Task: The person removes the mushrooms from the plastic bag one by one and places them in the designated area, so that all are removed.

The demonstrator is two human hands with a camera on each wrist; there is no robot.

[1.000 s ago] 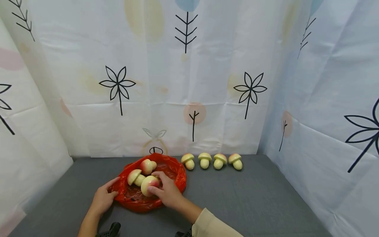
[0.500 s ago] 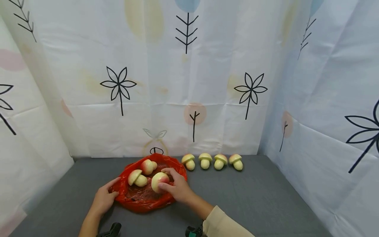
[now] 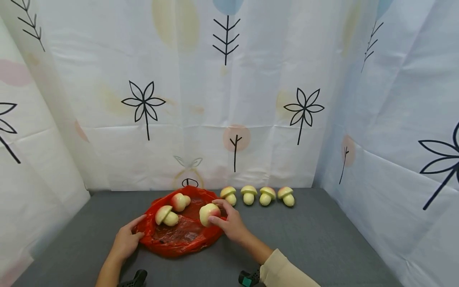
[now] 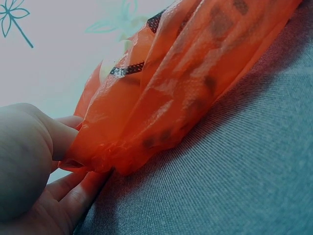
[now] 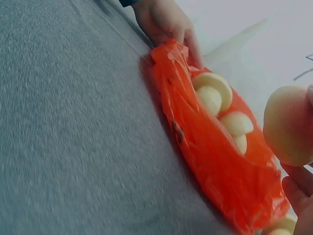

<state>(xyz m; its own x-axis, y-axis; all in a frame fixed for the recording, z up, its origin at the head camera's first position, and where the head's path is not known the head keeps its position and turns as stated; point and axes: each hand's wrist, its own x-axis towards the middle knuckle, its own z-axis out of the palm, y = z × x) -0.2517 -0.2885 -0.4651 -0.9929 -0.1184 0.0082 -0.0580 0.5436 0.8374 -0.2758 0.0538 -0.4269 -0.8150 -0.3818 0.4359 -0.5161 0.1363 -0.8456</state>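
Observation:
A red plastic bag (image 3: 175, 249) lies with its mouth spread wide, and two toy mushrooms rest inside: one cream with its stem to the right (image 3: 167, 216), one red-tinged (image 3: 180, 202) behind it. My left hand (image 3: 125, 240) pinches the bag's left rim; in the left wrist view the thumb and fingers (image 4: 80, 188) sit on either side of the plastic. Over the bag's right rim, my right hand (image 3: 231, 223) grips a third mushroom (image 3: 208, 214) between thumb and fingers. The right wrist view shows its rounded cap (image 5: 287, 126) close up, raised above the bag.
Several more toy mushrooms (image 3: 248, 195) stand in a row along the back of the grey table (image 3: 305, 243), right of the bag. A white patterned curtain (image 3: 265, 79) encloses the back and both sides.
My right hand has carried its mushroom rightward and slightly back, from the bag's middle to over its right rim. The left hand stays on the left rim.

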